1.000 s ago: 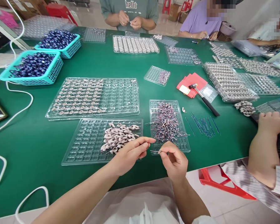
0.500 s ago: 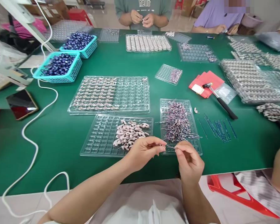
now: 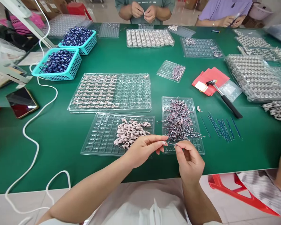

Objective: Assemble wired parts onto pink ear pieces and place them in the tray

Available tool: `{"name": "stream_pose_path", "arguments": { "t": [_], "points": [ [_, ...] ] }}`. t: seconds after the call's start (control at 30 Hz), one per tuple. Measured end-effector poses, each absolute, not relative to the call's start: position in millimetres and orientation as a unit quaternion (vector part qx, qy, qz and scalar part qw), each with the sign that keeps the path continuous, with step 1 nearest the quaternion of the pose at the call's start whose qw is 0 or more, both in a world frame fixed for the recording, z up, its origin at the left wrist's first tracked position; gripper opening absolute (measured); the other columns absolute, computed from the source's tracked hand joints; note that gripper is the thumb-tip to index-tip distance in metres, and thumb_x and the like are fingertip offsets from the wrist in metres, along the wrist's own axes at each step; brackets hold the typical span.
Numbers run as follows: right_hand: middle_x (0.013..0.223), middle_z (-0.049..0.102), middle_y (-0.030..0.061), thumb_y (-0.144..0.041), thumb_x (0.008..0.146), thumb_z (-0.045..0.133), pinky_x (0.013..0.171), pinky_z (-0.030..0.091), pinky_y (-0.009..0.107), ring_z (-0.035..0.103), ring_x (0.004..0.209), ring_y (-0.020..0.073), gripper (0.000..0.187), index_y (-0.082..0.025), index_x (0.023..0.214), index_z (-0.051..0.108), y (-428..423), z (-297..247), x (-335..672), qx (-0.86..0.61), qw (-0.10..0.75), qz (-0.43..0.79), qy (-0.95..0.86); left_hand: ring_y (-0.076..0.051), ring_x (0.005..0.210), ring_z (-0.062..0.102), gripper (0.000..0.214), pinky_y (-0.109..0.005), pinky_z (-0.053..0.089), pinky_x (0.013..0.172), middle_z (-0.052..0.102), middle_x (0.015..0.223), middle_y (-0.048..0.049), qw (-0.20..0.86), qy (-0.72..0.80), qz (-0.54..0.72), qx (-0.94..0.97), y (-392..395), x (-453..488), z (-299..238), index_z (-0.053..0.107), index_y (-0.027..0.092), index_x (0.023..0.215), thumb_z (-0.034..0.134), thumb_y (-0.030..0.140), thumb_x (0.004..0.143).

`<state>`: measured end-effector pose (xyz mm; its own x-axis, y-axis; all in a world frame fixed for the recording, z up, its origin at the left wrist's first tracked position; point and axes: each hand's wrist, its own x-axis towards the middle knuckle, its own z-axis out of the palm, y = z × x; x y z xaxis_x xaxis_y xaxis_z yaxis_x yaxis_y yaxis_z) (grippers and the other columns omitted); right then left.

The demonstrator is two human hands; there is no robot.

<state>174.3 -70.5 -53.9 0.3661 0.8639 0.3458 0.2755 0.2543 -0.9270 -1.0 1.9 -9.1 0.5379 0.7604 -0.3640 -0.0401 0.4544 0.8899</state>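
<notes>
My left hand (image 3: 144,149) and my right hand (image 3: 189,159) meet above the near edge of the green table (image 3: 61,137). Both pinch the ends of one thin wired part (image 3: 170,144) held between them. Just behind the left hand a clear tray (image 3: 96,137) holds a heap of pinkish curved pieces (image 3: 130,132). Beyond the right hand another clear tray (image 3: 196,147) carries a tangle of thin wired parts (image 3: 179,120).
A larger tray (image 3: 133,93) half filled with pinkish pieces lies further back. Blue sticks (image 3: 221,126), a small hammer (image 3: 223,98) on red paper, two teal baskets (image 3: 58,64) of blue beads, a phone (image 3: 21,102) and a white cable (image 3: 30,134) are around. Other people work opposite and at right.
The view has shifted so the table sits further right and lower. My left hand has come over and taken the other end of the wired part in my right hand.
</notes>
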Motion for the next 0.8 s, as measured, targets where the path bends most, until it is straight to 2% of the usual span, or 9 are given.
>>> {"name": "stream_pose_path", "arguments": {
  "t": [0.1,0.23,0.47,0.67,0.8],
  "points": [
    [0.086,0.068,0.0013,-0.01,0.089,0.064,0.072,0.052,0.029,0.064,0.082,0.0157,0.015,-0.023,0.094,0.069,-70.2,-53.3,173.7,-0.559,0.606,0.238,-0.513,-0.016,0.083,0.071,0.027,-0.027,0.056,0.076,0.076,0.093,-0.007,0.794,0.379,0.268,0.393,-0.1,0.2,-12.5,0.074,0.015,0.11,0.071,0.03,0.089],
    [0.086,0.068,0.0018,-0.009,0.088,0.064,0.073,0.052,0.031,0.065,0.083,0.0166,0.017,-0.023,0.095,0.069,-70.2,-53.3,173.2,-0.553,0.608,0.23,-0.522,-0.019,0.092,0.075,0.021,-0.027,0.058,0.078,0.075,0.104,-0.0092,0.815,0.361,0.279,0.358,-2.7,1.2,-14.5,0.07,0.013,0.101,0.072,0.031,0.09],
    [0.088,0.067,0.0015,-0.004,0.087,0.063,0.074,0.052,0.031,0.064,0.084,0.0164,0.024,-0.024,0.099,0.068,-70.0,-54.3,173.1,-0.537,0.608,0.224,-0.54,-0.017,0.093,0.074,0.019,-0.025,0.059,0.078,0.074,0.109,-0.0117,0.8,0.363,0.271,0.392,-1.7,3.1,-8.5,0.068,0.011,0.103,0.068,0.027,0.094],
    [0.085,0.066,0.0012,-0.008,0.088,0.063,0.071,0.052,0.031,0.063,0.081,0.0162,0.019,-0.024,0.096,0.067,-69.8,-54.0,172.9,-0.55,0.595,0.224,-0.542,-0.016,0.093,0.074,0.014,-0.026,0.059,0.08,0.074,0.116,-0.0109,0.786,0.358,0.289,0.414,-3.0,3.1,-8.1,0.067,0.013,0.102,0.066,0.024,0.094],
    [0.085,0.066,0.001,-0.01,0.089,0.064,0.071,0.051,0.03,0.063,0.081,0.0157,0.016,-0.024,0.095,0.068,-70.2,-53.8,172.9,-0.562,0.588,0.226,-0.536,-0.014,0.091,0.073,0.012,-0.026,0.059,0.081,0.075,0.113,-0.0092,0.766,0.369,0.299,0.434,-3.9,2.4,-6.9,0.068,0.013,0.103,0.064,0.021,0.094]
  ]
}}
